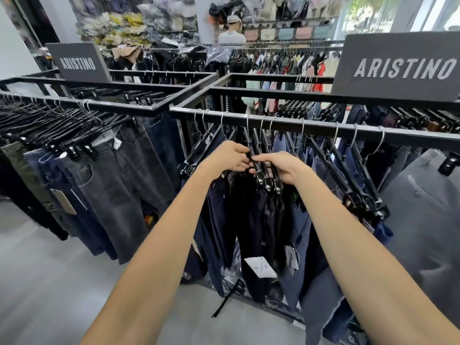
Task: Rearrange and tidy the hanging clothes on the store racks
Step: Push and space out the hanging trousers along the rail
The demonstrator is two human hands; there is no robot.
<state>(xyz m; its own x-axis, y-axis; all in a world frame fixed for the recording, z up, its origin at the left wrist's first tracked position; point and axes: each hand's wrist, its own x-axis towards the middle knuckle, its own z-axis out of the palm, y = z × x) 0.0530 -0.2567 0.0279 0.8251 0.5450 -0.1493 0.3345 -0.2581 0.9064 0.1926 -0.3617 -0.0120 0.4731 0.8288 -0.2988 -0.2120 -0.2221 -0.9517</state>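
Observation:
Dark navy trousers (251, 225) hang from black clip hangers (263, 170) on the black rack rail (323, 128) in front of me. My left hand (230, 156) grips the hangers from the left. My right hand (280, 168) closes on the same bunch from the right, fingers around the black bars. The two hands nearly touch. More trousers on hangers (353, 185) hang spaced apart further right on the rail.
A second rack (119, 105) on the left carries grey and blue jeans (117, 180). Two dark ARISTINO signs (403, 68) stand on the racks. A fallen black hanger (227, 298) lies on the grey floor. Further racks of clothes and a mannequin (232, 31) stand behind.

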